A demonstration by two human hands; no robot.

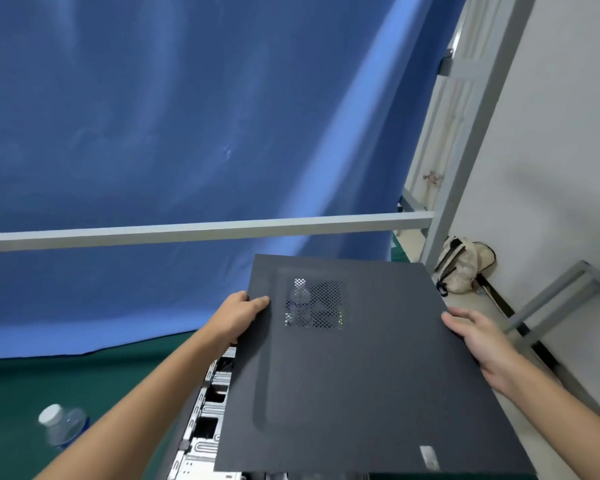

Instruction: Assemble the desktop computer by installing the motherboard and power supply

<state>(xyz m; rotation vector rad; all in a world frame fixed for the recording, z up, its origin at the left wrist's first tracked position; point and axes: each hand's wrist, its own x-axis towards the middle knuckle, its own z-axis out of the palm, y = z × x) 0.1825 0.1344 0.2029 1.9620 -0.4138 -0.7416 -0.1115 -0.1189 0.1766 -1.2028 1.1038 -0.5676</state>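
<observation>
— From the head camera, what do you hold, and why like this?

— I hold the side panel (354,358) of the computer case (201,420), one hand on each edge. My left hand (238,315) grips the left edge: the thumb lies on top, the other fingers curl under it. My right hand (482,336) rests against the right edge with fingers almost straight, so it supports more than it grips. I think a wide, thin sheet needs two hands, otherwise it tips or bends.

— Where is the case?

— Under the panel, on the green table (49,382). Only its left side shows: bare silver metal with stamped slots. I cannot see the motherboard or the power supply; the panel hides the inside.

— What is the panel like?

— Flat, dark grey, matte, a little grainy, with a shallow raised rectangle and a vent grille (317,303) of small round holes.

— Anything else?

— A clear plastic bottle (61,424) with white cap near the left, a blue cloth (170,116) behind, a beige backpack (463,268) on the floor.
</observation>
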